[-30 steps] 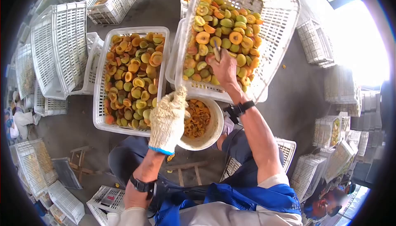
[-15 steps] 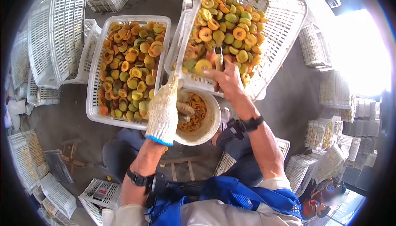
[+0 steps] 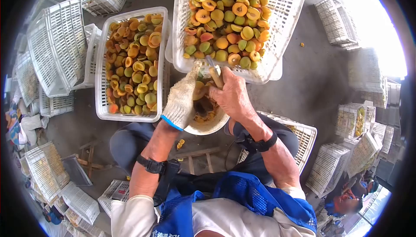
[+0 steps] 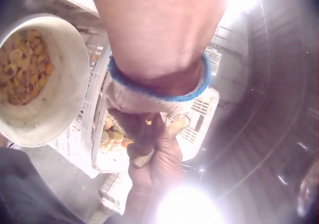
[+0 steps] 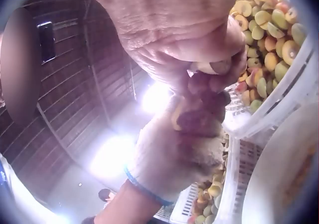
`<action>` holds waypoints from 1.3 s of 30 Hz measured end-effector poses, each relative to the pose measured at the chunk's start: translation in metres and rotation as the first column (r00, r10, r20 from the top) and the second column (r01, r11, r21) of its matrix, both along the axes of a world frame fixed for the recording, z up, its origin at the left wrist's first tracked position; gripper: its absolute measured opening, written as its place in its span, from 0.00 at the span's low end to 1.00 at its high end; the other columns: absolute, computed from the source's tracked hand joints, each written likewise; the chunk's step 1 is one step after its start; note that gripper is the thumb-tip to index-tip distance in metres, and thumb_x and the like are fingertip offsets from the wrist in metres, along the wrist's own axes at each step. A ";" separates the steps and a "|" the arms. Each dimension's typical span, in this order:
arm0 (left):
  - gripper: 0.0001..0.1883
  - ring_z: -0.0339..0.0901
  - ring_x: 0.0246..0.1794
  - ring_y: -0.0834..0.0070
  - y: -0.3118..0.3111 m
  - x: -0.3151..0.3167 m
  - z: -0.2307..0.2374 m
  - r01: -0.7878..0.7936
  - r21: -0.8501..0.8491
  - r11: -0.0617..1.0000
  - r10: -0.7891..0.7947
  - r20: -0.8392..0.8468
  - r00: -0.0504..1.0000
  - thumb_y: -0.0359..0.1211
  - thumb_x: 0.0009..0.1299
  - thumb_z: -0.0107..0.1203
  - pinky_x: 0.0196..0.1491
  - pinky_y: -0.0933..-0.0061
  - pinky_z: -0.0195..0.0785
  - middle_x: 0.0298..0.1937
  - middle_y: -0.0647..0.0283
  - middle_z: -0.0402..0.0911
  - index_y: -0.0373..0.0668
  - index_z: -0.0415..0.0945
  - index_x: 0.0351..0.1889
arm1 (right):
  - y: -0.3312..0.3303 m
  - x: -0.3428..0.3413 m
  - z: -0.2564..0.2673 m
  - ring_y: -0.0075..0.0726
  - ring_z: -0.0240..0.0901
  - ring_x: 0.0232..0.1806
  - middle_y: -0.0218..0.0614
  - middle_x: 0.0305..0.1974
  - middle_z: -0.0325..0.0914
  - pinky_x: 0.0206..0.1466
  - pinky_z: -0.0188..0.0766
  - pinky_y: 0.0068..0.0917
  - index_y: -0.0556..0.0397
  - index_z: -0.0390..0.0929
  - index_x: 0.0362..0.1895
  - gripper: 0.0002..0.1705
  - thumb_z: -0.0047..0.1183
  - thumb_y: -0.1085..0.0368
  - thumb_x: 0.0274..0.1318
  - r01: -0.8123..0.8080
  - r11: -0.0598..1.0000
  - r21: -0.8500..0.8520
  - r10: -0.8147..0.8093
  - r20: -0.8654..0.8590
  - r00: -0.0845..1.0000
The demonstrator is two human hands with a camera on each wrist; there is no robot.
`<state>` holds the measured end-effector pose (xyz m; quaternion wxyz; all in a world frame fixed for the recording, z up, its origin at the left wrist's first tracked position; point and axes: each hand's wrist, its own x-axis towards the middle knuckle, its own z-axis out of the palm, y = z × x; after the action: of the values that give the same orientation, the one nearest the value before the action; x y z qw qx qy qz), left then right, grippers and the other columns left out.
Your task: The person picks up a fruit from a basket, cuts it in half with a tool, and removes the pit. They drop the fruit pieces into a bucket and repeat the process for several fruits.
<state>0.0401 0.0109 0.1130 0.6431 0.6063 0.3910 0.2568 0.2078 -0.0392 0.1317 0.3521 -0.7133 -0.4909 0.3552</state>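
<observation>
Over the white bucket (image 3: 203,130), my gloved left hand (image 3: 180,100) grips a fruit piece (image 3: 199,90) with curled fingers. My bare right hand (image 3: 234,94) is close beside it, curled round the wooden handle of a small metal-tipped tool (image 3: 215,75). In the left wrist view the bare hand (image 4: 162,166) and glove (image 4: 144,97) meet, hiding the fingertips. The right wrist view has the bare hand (image 5: 179,29) above the glove (image 5: 172,149), with the contact dark and blurred. Orange peel-like pieces lie inside the bucket (image 4: 70,84).
Ahead, a large white crate (image 3: 288,16) holds cut yellow, green and orange fruit. A second crate (image 3: 100,68) of hollowed halves stands at the left. Stacked crates (image 3: 56,46) line the left side, others (image 3: 336,22) the right. A wooden frame (image 3: 197,153) lies below the bucket.
My right hand has drawn back from the fruit crate with the tool and come beside the gloved hand over the bucket. The left hand has shifted slightly right, and the head view has moved.
</observation>
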 end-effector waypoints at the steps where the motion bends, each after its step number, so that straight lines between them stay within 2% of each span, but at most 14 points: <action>1: 0.22 0.84 0.42 0.78 0.000 0.003 -0.006 -0.006 0.004 1.000 0.006 -0.007 1.000 0.33 0.82 0.45 0.40 0.76 0.80 0.51 0.63 0.84 0.42 0.66 0.74 | 0.000 0.001 -0.003 0.52 0.78 0.33 0.52 0.30 0.79 0.41 0.74 0.44 0.64 0.73 0.45 0.19 0.63 0.66 0.52 -0.006 1.000 0.004 0.006 -0.007 1.000; 3: 0.23 0.83 0.39 0.78 0.003 0.008 -0.017 -0.211 -0.509 0.834 0.388 0.270 0.881 0.36 0.82 0.45 0.38 0.76 0.80 0.50 0.63 0.84 0.43 0.67 0.73 | -0.004 0.009 -0.006 0.53 0.78 0.33 0.53 0.30 0.79 0.41 0.73 0.45 0.63 0.73 0.44 0.18 0.62 0.64 0.56 -0.012 1.000 0.005 0.012 0.018 1.000; 4: 0.23 0.82 0.36 0.79 0.009 0.016 -0.024 -0.328 -0.325 0.887 0.412 0.236 0.880 0.32 0.81 0.45 0.37 0.77 0.79 0.46 0.65 0.83 0.43 0.67 0.73 | -0.007 0.011 -0.003 0.52 0.78 0.31 0.54 0.29 0.78 0.39 0.73 0.45 0.63 0.73 0.44 0.18 0.62 0.62 0.59 -0.034 0.999 0.008 0.034 -0.006 0.999; 9: 0.23 0.78 0.36 0.81 0.006 0.012 -0.021 -0.301 -0.393 0.869 0.423 0.274 0.864 0.30 0.79 0.46 0.42 0.78 0.77 0.36 0.71 0.76 0.40 0.67 0.71 | -0.027 0.005 -0.012 0.58 0.78 0.26 0.56 0.23 0.75 0.35 0.74 0.49 0.61 0.71 0.44 0.18 0.61 0.62 0.59 -0.141 0.989 -0.033 0.142 0.039 0.989; 12: 0.16 0.76 0.35 0.82 0.001 0.018 -0.029 -0.382 -0.324 0.865 0.471 0.266 0.841 0.29 0.76 0.48 0.40 0.78 0.75 0.34 0.71 0.76 0.40 0.74 0.61 | -0.027 -0.008 -0.010 0.73 0.77 0.30 0.59 0.25 0.77 0.34 0.72 0.60 0.60 0.67 0.41 0.15 0.57 0.69 0.52 -0.215 0.976 -0.017 0.211 0.295 0.932; 18: 0.07 0.74 0.33 0.83 -0.004 0.017 -0.046 -0.306 -0.449 0.839 0.456 0.276 0.846 0.30 0.76 0.48 0.34 0.77 0.69 0.33 0.70 0.76 0.43 0.74 0.35 | -0.030 -0.014 -0.021 0.74 0.75 0.28 0.58 0.21 0.75 0.32 0.69 0.61 0.58 0.64 0.39 0.19 0.60 0.73 0.44 -0.244 0.966 0.081 0.196 0.381 0.903; 21: 0.07 0.73 0.33 0.83 -0.003 0.009 -0.072 -0.336 -0.092 0.937 0.343 0.078 0.936 0.31 0.77 0.47 0.35 0.78 0.69 0.33 0.70 0.76 0.43 0.74 0.36 | -0.027 -0.020 -0.013 0.70 0.78 0.29 0.58 0.23 0.77 0.32 0.73 0.57 0.60 0.65 0.38 0.17 0.59 0.73 0.44 -0.273 0.962 0.016 0.246 0.385 0.890; 23: 0.08 0.74 0.33 0.83 -0.002 0.009 -0.063 -0.263 0.385 0.885 0.329 -0.116 0.937 0.32 0.79 0.46 0.36 0.78 0.70 0.34 0.70 0.77 0.42 0.75 0.40 | -0.027 -0.025 -0.013 0.68 0.80 0.30 0.58 0.25 0.79 0.32 0.75 0.54 0.62 0.66 0.37 0.15 0.58 0.74 0.45 -0.293 0.956 -0.029 0.281 0.388 0.878; 26: 0.10 0.75 0.33 0.82 -0.002 0.006 -0.086 -0.360 0.307 0.881 0.402 -0.083 0.912 0.35 0.81 0.45 0.37 0.76 0.72 0.35 0.69 0.78 0.40 0.76 0.46 | -0.028 -0.030 -0.020 0.67 0.81 0.30 0.60 0.25 0.79 0.34 0.77 0.54 0.61 0.67 0.38 0.15 0.58 0.72 0.46 -0.298 0.952 -0.069 0.302 0.366 0.880; 30: 0.13 0.77 0.34 0.81 -0.002 0.012 -0.073 -0.344 0.575 0.742 0.420 0.001 0.908 0.36 0.82 0.45 0.37 0.76 0.74 0.37 0.68 0.80 0.40 0.78 0.51 | -0.032 -0.023 -0.026 0.69 0.79 0.33 0.61 0.24 0.77 0.38 0.75 0.53 0.65 0.68 0.39 0.15 0.55 0.73 0.47 -0.256 0.966 -0.041 0.260 0.166 0.951; 33: 0.16 0.79 0.37 0.80 0.000 0.004 -0.074 -0.297 0.185 0.937 0.302 0.005 0.953 0.36 0.82 0.46 0.38 0.78 0.76 0.42 0.64 0.82 0.37 0.77 0.59 | -0.031 -0.002 -0.028 0.48 0.78 0.23 0.50 0.21 0.77 0.30 0.76 0.42 0.65 0.74 0.42 0.15 0.55 0.69 0.50 -0.264 0.959 0.102 0.272 -0.085 0.958; 35: 0.19 0.80 0.36 0.79 -0.003 0.007 -0.063 -0.275 0.130 0.953 0.276 0.013 0.961 0.37 0.82 0.47 0.38 0.78 0.77 0.43 0.62 0.83 0.35 0.75 0.63 | -0.026 0.009 0.012 0.30 0.72 0.16 0.38 0.19 0.74 0.19 0.69 0.32 0.63 0.75 0.42 0.14 0.56 0.67 0.53 -0.365 0.916 -0.166 0.210 -0.579 0.788; 36: 0.19 0.80 0.36 0.79 -0.002 0.006 -0.061 -0.270 0.128 0.954 0.271 0.008 0.962 0.37 0.82 0.47 0.38 0.78 0.77 0.43 0.62 0.83 0.35 0.75 0.63 | -0.023 0.011 0.022 0.22 0.66 0.11 0.30 0.17 0.72 0.13 0.59 0.23 0.61 0.75 0.41 0.13 0.56 0.65 0.55 -0.368 0.904 -0.217 0.158 -0.629 0.761; 39: 0.20 0.81 0.35 0.79 0.002 0.007 -0.055 -0.175 0.518 0.837 0.244 -0.067 0.967 0.37 0.82 0.47 0.37 0.77 0.77 0.41 0.61 0.84 0.33 0.74 0.63 | -0.024 0.024 0.009 0.23 0.67 0.14 0.32 0.22 0.74 0.15 0.64 0.26 0.61 0.75 0.38 0.11 0.55 0.68 0.51 -0.479 0.841 -0.252 0.082 -0.816 0.573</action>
<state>0.0473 0.0129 0.0577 0.4014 0.7231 0.4148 0.3794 0.2320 -0.0631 0.1403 0.2917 -0.4579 -0.3034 0.7831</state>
